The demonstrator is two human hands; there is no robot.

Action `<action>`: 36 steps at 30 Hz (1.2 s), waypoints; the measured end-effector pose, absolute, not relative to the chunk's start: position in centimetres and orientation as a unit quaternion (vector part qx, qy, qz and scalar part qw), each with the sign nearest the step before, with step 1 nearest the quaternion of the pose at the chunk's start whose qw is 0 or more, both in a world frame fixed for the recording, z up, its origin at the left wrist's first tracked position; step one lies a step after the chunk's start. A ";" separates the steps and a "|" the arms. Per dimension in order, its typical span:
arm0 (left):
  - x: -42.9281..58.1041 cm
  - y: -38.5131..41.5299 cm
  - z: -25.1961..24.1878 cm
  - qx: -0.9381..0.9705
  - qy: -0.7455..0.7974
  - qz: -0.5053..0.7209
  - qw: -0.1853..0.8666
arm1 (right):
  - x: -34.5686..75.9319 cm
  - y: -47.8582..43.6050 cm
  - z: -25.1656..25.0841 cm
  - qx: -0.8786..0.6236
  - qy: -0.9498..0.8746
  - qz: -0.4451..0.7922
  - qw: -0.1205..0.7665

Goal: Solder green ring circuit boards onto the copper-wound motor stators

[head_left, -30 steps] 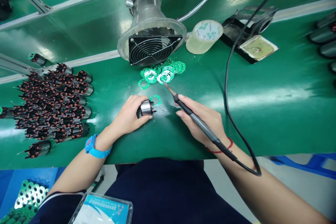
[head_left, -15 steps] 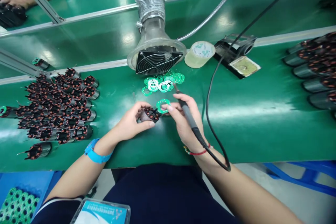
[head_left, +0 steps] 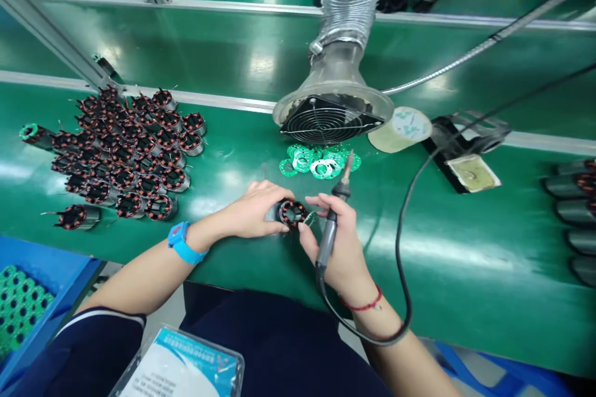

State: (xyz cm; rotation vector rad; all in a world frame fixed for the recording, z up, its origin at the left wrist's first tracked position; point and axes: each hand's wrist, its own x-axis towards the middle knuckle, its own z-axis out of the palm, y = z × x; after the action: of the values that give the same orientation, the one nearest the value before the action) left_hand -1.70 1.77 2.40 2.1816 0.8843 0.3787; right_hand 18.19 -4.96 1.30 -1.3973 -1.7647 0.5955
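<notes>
My left hand (head_left: 255,209) is closed around a motor stator (head_left: 292,213), whose open end with copper windings faces right. In my right hand (head_left: 342,242) a soldering iron (head_left: 328,237) lies across the fingers, its tip pointing up and away. The thumb and fingertips of that same hand also pinch a green ring-shaped circuit board (head_left: 310,218), seen nearly edge-on, close beside the stator's open end. Whether board and stator touch I cannot tell. Beyond the hands lies a pile of green ring boards (head_left: 321,164).
A fume extractor (head_left: 333,118) hangs over the pile. Many stators (head_left: 123,149) stand at left, more metal cylinders (head_left: 570,211) at right. A tape roll (head_left: 401,129) and an iron stand with sponge (head_left: 472,173) sit at back right. The iron's black cable (head_left: 404,248) loops over my right forearm.
The stator has turned so its open end faces right. The ring board has tilted from face-on to nearly edge-on beside it. The iron points more upright. The camera view has shifted.
</notes>
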 end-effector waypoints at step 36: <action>1.9 -0.3 2.6 0.825 0.380 0.225 0.352 | 18.5 -6.8 -1.2 -0.552 -0.679 0.266 0.405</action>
State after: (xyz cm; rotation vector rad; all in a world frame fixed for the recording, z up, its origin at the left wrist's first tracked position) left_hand 1.87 -0.32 2.64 2.1360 0.9841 0.5811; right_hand 18.51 -6.82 -1.23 -1.3935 -1.7125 0.6707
